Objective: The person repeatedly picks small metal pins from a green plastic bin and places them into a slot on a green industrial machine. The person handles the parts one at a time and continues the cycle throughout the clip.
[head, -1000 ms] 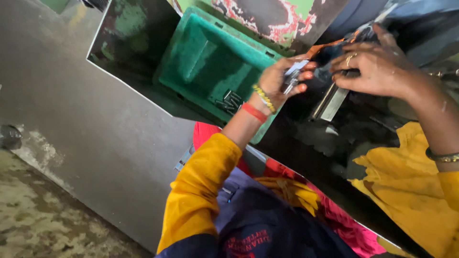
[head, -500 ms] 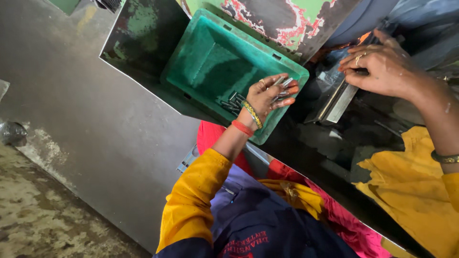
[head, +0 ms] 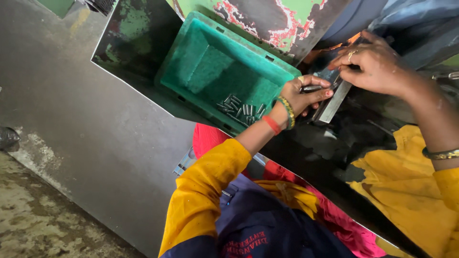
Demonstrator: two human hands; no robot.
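- Grey metal sheet (head: 95,143): we see it as the broad surface on the left of the view, with a cut-out through which the bin shows.
- Green plastic bin (head: 201,67): it sits tilted in the cut-out, mostly bare, open toward us. Its near corner lies just beside our left wrist.
- Right hand (head: 377,67): we hold it at the upper right, fingers curled down onto the dark machine part (head: 334,98), a flat metal bar slanting away below it. What it pinches, if anything, we cannot tell.
- Left hand (head: 301,93): it rests between the bin and the right hand, fingers closed around a small metal pin.
- Loose pins (head: 241,110): a scatter of short grey cylinders lies in the bin's near corner, to the left of the left hand and well apart from the right.
- Held pin (head: 313,88): its long axis runs roughly left to right, the free end pointing toward the right hand and the bar. The left hand is the nearer one to both this pin and the loose pins; the gap to the right-hand fingers is small.
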